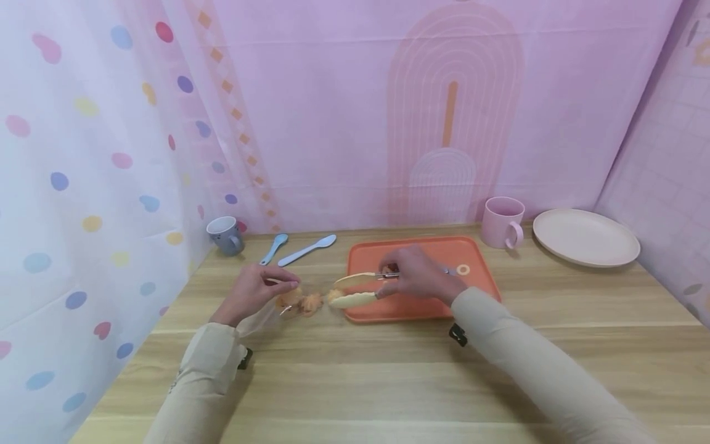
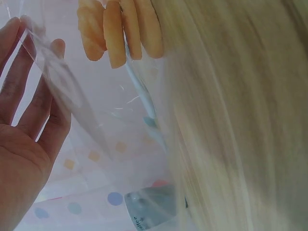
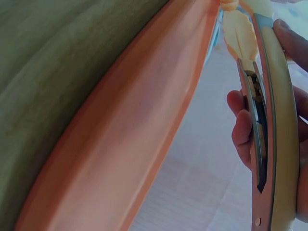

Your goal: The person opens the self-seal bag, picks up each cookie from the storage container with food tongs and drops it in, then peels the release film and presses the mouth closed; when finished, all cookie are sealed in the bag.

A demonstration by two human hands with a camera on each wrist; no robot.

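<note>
My left hand (image 1: pixel 257 291) pinches the edge of a clear plastic bag (image 2: pixel 72 96) between thumb and fingertips, left of the orange tray (image 1: pixel 421 313). Several golden, finger-shaped pastry pieces (image 2: pixel 114 36) show in or behind the clear film in the left wrist view. A ruffled golden piece (image 1: pixel 310 304) sits beside the bag's opening in the head view. In my right hand (image 1: pixel 418 271) I grip a pair of tongs (image 3: pixel 284 120) with cream, scalloped tips. Between those tips is another golden piece (image 1: pixel 334 295), just past the tray's left edge.
Two light blue spoons, one small (image 1: pixel 274 248) and one longer (image 1: pixel 307 250), lie behind the hands. A grey-blue cup (image 1: pixel 226 236) stands at back left. Right of the tray are a pink mug (image 1: pixel 501 222) and a cream plate (image 1: pixel 585 237). Curtains hang behind and at the left.
</note>
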